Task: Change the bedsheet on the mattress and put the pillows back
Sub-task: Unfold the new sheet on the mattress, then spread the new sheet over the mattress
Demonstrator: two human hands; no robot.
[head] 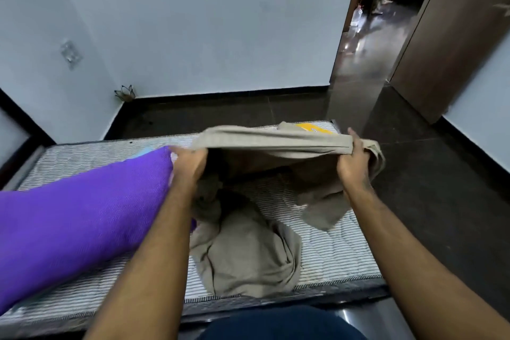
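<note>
A striped bare mattress (325, 251) lies on the dark floor in front of me. A beige bedsheet (265, 141) is lifted above it, stretched between my two hands, and the rest of it hangs down in a crumpled heap on the mattress. My left hand (190, 163) grips the sheet's left end. At the right end, my right hand (354, 159) holds the sheet's edge. A purple pillow (80, 218) lies on the left part of the mattress, against my left forearm.
A yellow item (313, 127) shows behind the sheet at the mattress's far right corner. White walls stand behind and to the left, with a small ornament (125, 92) in the corner. An open brown door (447, 44) and a doorway are at the right.
</note>
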